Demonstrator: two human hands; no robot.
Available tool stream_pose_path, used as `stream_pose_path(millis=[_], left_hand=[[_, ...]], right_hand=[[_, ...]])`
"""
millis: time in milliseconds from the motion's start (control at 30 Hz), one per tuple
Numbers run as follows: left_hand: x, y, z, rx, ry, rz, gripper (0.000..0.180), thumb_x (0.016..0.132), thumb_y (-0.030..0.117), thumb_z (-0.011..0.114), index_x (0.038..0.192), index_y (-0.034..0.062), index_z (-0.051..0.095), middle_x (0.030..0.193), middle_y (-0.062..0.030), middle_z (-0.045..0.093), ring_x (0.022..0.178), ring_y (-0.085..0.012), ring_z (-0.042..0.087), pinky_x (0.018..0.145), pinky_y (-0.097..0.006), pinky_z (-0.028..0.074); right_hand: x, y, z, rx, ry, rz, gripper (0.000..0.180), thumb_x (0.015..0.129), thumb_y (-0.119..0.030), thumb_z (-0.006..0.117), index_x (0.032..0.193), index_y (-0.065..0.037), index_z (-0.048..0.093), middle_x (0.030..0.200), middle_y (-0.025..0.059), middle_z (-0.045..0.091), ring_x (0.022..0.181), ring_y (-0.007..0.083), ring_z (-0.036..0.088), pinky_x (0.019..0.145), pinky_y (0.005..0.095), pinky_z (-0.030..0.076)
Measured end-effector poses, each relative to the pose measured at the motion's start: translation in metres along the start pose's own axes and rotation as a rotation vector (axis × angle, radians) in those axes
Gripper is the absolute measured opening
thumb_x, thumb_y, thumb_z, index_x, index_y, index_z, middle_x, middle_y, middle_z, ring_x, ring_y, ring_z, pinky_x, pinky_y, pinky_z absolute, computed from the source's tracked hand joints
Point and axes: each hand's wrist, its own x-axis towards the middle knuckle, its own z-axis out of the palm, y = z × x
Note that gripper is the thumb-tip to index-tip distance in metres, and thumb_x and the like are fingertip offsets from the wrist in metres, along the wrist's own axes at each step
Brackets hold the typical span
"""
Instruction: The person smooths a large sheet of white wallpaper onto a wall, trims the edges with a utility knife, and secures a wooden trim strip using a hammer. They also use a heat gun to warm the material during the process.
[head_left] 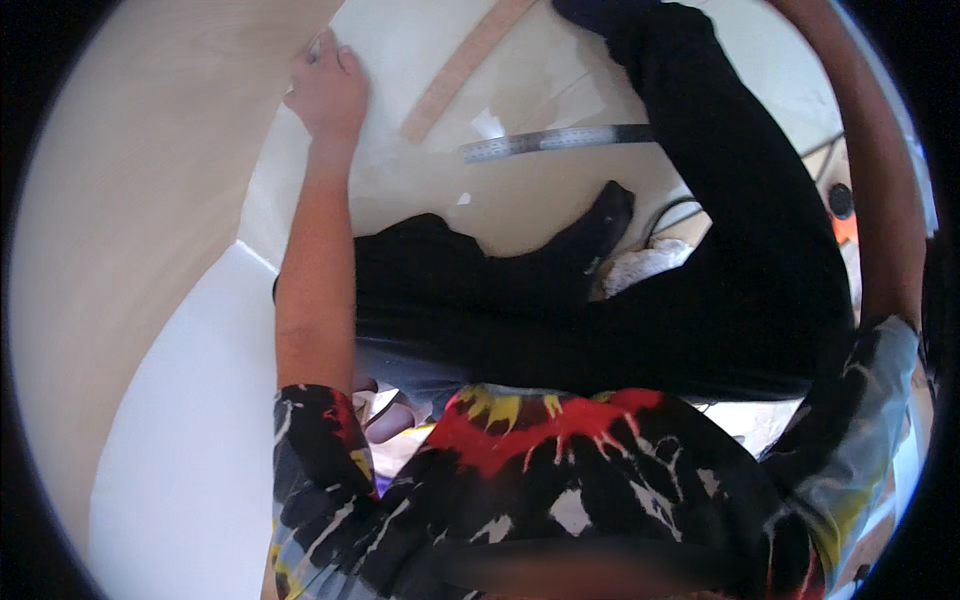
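Note:
My left hand is at the upper left, along the line where a pale glossy surface meets a light wood-coloured panel. Its fingers are curled in, and a small thing may sit between them, too small to make out. To the right of this hand lies a flat, light-brown strip, set at a slant. A metal ruler rests farther right, its end running behind my raised leg. My right arm reaches up along the right rim, and its hand is beyond the picture.
My black-clad legs are folded across the middle, with one dark sock near the ruler. A crumpled whitish wrapping and a black cable lie between them. An orange-and-black object is at right. A white panel fills the lower left.

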Motion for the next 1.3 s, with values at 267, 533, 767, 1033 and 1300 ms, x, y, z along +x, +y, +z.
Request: stream_pose_path(millis=[267,533,767,1033,1300], left_hand=[[0.009,-0.044,-0.024,-0.53,-0.529,-0.032,0.056,0.101,0.042,0.055,0.145,0.0084,0.058,0.131,-0.026,0.065,0.125,-0.0414,0.06,0.106,-0.046,0.047],[-0.143,-0.138,-0.086,-0.304,-0.497,-0.05,0.05,0.097,0.037,0.063,0.134,0.0033,0.066,0.116,-0.0238,0.072,0.109,-0.0391,0.068,0.099,-0.045,0.052],[-0.15,-0.119,-0.095,-0.271,-0.347,-0.009,0.046,0.096,0.032,0.067,0.132,0.0034,0.068,0.115,-0.0233,0.073,0.106,-0.0384,0.07,0.097,-0.044,0.054],[-0.15,-0.127,-0.101,-0.18,-0.431,0.072,0.043,0.099,0.029,0.067,0.13,-0.0003,0.068,0.106,-0.0226,0.075,0.094,-0.0312,0.074,0.086,-0.039,0.056],[-0.163,-0.136,-0.137,-0.357,-0.206,-0.071,0.041,0.099,0.027,0.07,0.127,-0.0028,0.07,0.102,-0.0187,0.076,0.091,-0.0235,0.072,0.084,-0.036,0.056]], right_hand=[[-0.113,-0.198,0.009,0.224,-0.573,-0.14,0.021,0.09,-0.012,0.074,0.108,-0.002,0.071,0.099,0.0176,0.072,0.093,0.0366,0.073,0.088,0.0461,0.058],[-0.165,-0.199,-0.183,0.323,0.235,0.207,0.036,0.101,-0.024,0.063,0.13,-0.003,0.066,0.12,0.0167,0.072,0.108,0.0295,0.07,0.1,0.0407,0.053],[-0.324,-0.181,-0.101,0.696,0.804,1.095,0.035,0.105,-0.027,0.062,0.121,0.004,0.07,0.097,0.0112,0.074,0.088,0.0183,0.072,0.083,0.0318,0.057],[-0.448,-0.227,0.069,1.008,0.463,1.648,0.025,0.098,-0.016,0.065,0.113,0.003,0.071,0.096,0.0154,0.076,0.081,0.0188,0.075,0.068,0.0318,0.059],[-0.477,-0.294,0.111,0.701,-0.035,1.228,0.038,0.086,-0.017,0.077,0.12,-0.002,0.068,0.108,0.0225,0.073,0.1,0.0386,0.072,0.088,0.044,0.057]])
